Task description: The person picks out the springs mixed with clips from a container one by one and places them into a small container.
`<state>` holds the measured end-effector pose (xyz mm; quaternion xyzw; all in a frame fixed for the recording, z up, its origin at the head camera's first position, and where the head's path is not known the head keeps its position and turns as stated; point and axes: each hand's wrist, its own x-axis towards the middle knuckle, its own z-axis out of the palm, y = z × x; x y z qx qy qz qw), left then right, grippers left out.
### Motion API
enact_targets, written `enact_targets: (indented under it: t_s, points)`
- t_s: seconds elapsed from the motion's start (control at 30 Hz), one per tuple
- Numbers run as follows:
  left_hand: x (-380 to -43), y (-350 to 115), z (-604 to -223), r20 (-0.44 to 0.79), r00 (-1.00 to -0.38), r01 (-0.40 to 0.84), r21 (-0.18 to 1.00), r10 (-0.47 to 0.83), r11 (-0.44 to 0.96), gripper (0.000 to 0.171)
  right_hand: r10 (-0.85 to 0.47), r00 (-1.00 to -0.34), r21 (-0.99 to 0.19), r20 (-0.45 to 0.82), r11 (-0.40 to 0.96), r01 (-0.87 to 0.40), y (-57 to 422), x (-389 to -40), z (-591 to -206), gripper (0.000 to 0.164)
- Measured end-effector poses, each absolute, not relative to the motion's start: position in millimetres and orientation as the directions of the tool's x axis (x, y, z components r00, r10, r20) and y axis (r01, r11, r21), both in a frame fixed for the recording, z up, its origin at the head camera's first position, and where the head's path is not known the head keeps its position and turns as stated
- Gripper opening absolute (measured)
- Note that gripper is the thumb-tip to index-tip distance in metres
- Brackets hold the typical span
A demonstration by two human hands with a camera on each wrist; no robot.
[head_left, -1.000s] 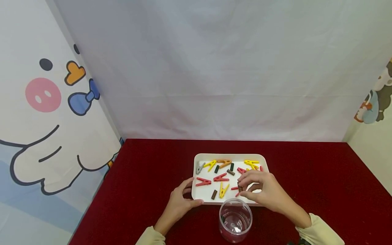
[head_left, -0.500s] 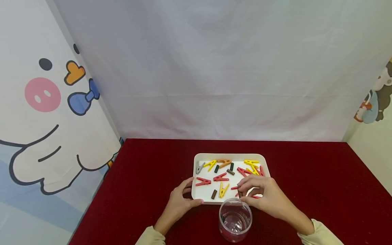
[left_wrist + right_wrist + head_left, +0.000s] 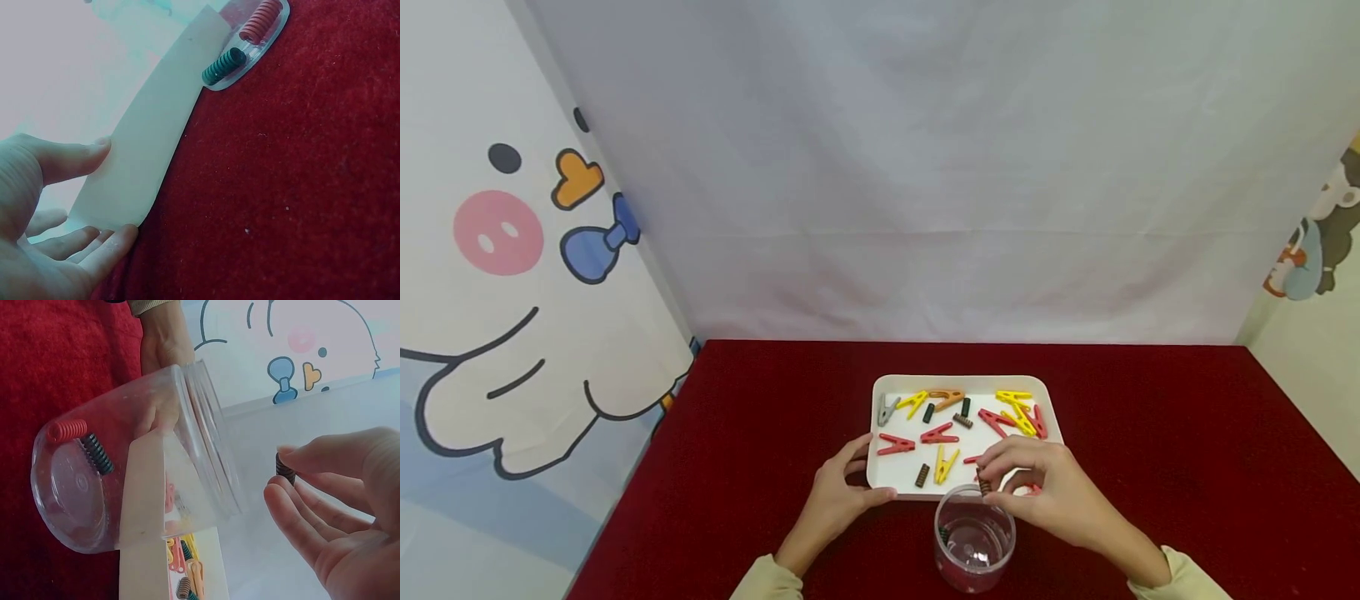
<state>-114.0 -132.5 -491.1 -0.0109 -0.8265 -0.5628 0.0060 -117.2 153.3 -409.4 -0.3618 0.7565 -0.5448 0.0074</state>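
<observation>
In the head view my right hand (image 3: 1037,483) pinches a small brown coil spring (image 3: 285,470) between thumb and fingertips. It hovers by the rim of a clear round jar (image 3: 974,575). Inside that jar lie a red spring (image 3: 67,430) and a dark green spring (image 3: 97,454). My left hand (image 3: 841,492) holds the front left corner of a white tray (image 3: 962,384), thumb along its front wall and fingers at its left side. Several springs and clothespins are spread in the tray, among them a brown spring (image 3: 922,476) and a yellow clothespin (image 3: 945,465).
Jar and tray stand on a dark red cloth (image 3: 775,417), the jar right in front of the tray's near edge. A grey-white curtain (image 3: 955,167) closes off the back. A panel with cartoon prints (image 3: 505,233) rises at the left.
My right hand has moved a little toward me and left with the brown spring, from over the tray to the jar's rim. The left hand stays at the tray corner.
</observation>
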Motion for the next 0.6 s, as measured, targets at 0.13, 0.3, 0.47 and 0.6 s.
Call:
enact_targets:
  t_s: [0.13, 0.3, 0.47, 0.6]
  points:
    - [-113.4, -134.0, -491.1, 0.036, -0.999, 0.041, 0.934, 0.019, 0.355, 0.082, -0.557, -0.731, -0.826, 0.394, 0.135, -0.548, 151.6, -115.6, -410.6, 0.015]
    - [-113.5, -134.3, -490.7, 0.032, -0.999, 0.039, 0.935, 0.025, 0.352, 0.082, -0.572, -0.731, -0.833, 0.372, 0.141, -0.535, 151.0, -112.8, -410.5, 0.012]
    - [-113.7, -134.1, -490.8, 0.027, -0.999, 0.034, 0.933, 0.024, 0.358, 0.082, -0.585, -0.725, -0.833, 0.364, 0.145, -0.535, 150.5, -109.4, -410.0, 0.012]
    - [-113.6, -134.0, -490.9, 0.022, -1.0, 0.028, 0.932, 0.019, 0.362, 0.082, -0.592, -0.712, -0.828, 0.377, 0.128, -0.546, 150.0, -107.3, -410.8, 0.014]
